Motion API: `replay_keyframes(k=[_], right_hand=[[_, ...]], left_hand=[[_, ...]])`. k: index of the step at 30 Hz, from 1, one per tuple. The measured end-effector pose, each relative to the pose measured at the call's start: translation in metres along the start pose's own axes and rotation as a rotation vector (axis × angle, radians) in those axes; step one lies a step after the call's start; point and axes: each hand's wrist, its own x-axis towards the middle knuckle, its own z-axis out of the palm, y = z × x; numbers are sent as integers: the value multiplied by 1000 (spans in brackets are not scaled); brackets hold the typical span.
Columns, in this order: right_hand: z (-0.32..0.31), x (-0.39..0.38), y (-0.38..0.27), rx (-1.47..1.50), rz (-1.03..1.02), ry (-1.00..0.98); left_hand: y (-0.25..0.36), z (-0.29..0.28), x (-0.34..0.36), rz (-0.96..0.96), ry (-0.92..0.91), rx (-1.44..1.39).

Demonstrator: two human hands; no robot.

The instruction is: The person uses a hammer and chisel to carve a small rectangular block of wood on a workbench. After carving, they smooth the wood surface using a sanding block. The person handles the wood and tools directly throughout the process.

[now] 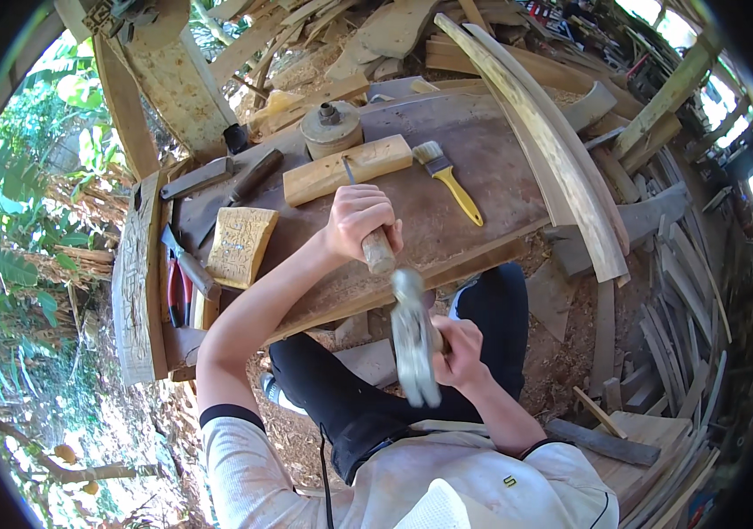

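My left hand [360,220] is closed around the wooden handle of a chisel [378,253]. The chisel's thin blade points away from me and meets a pale wooden block [310,182] lying on the worn workbench [500,163]. In my right hand [462,353], fingers wrapped round its handle, is a claw hammer [413,344]. The hammer's face is right by the chisel's butt end; whether they touch I cannot tell. The hammer head is slightly blurred. Just beyond the block stands a round tan canister-like thing [330,134] with a dark metal neck.
A yellow-handled paintbrush [457,192] lies right of the block. On the left are a carved wooden tablet [241,247], red-handled pliers [179,295] and a dark-handled tool [257,175]. A long curved timber [553,141] crosses the bench's right end. Offcuts surround the bench.
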Motion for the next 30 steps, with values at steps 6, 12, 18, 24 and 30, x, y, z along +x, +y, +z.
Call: replay_keyframes(k=[6,12,18,24,30], right_hand=[[-7,1,5,50,47,-113],[-6,5,-4,163,229,-231],[2,-4,5,130,-124,-110],[5,-11,20,235,-212,-83],[4,-2,-1,141,47,-95]], left_hand=[[-1,4,-2,28,-28,-8],[-2,2,1,30,-29,-9],[-4,3,-1,36,-33,-4],[-4,5,0,30,-35,-24],[-4,4,0,26,-38,-18]])
